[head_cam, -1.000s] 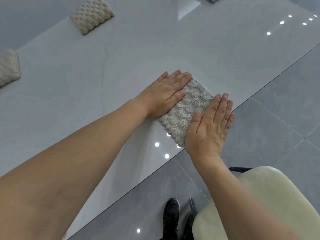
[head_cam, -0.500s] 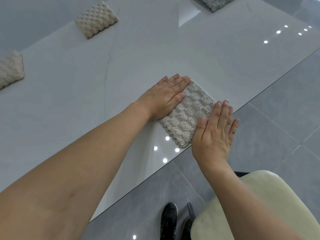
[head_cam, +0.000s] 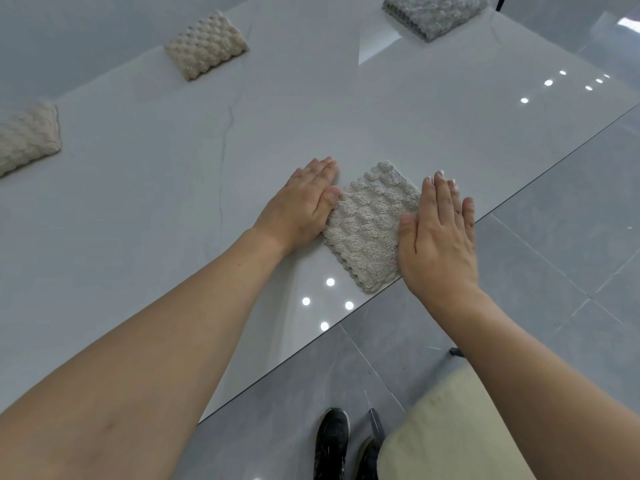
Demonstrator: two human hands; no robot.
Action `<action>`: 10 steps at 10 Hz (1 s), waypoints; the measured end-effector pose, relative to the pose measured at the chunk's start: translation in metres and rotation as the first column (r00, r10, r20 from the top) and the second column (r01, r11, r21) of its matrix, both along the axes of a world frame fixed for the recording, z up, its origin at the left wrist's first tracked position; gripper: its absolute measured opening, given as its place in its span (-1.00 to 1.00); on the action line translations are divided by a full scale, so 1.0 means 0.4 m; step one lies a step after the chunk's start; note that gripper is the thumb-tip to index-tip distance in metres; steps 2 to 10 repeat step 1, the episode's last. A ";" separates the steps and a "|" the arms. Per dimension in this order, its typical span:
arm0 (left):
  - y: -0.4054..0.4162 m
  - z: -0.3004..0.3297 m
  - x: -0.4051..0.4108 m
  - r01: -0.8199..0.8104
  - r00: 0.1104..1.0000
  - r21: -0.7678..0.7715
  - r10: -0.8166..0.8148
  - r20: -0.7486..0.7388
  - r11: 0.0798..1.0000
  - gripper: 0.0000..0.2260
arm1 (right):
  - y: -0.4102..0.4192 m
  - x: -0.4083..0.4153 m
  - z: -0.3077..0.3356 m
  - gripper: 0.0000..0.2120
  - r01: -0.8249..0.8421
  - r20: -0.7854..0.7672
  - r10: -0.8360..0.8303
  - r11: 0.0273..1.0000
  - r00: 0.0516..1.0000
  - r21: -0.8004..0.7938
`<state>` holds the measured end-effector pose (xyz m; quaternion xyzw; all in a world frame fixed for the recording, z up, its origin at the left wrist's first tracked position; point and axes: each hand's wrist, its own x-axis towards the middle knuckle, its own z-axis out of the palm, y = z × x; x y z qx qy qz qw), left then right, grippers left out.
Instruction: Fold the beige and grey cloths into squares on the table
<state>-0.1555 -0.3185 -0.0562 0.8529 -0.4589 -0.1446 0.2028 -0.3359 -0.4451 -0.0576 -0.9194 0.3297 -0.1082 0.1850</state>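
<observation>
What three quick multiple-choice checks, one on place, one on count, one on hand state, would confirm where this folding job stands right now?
1. Where does the folded beige waffle-textured cloth between the hands lie?
A. At the table's near edge
B. At the table's far corner
C. On the floor

2. How many folded cloths show on the glossy white table?
A. Two
B. Four
C. Six

3. How are the hands placed?
A. Both gripping a raised corner
B. One lifting the cloth off the table
C. Flat, fingers straight, at the cloth's two sides

Answers: 1 A, its near corner sits right by the table edge. 2 B, three beige plus the folded grey cloth at the far end. 3 C, the left hand and right hand lie open against its opposite sides.
</observation>
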 end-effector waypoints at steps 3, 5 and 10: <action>0.016 0.013 -0.002 -0.042 0.999 -0.039 0.042 0.010 0.998 -0.52 | 0.001 -0.003 0.018 -0.39 -0.025 0.057 0.023 0.999 0.998 0.029; 0.016 0.013 -0.002 -0.042 0.999 -0.039 0.042 0.010 0.998 -0.52 | 0.001 -0.003 0.018 -0.39 -0.025 0.057 0.023 0.999 0.998 0.029; 0.016 0.013 -0.002 -0.042 0.999 -0.039 0.042 0.010 0.998 -0.52 | 0.001 -0.003 0.018 -0.39 -0.025 0.057 0.023 0.999 0.998 0.029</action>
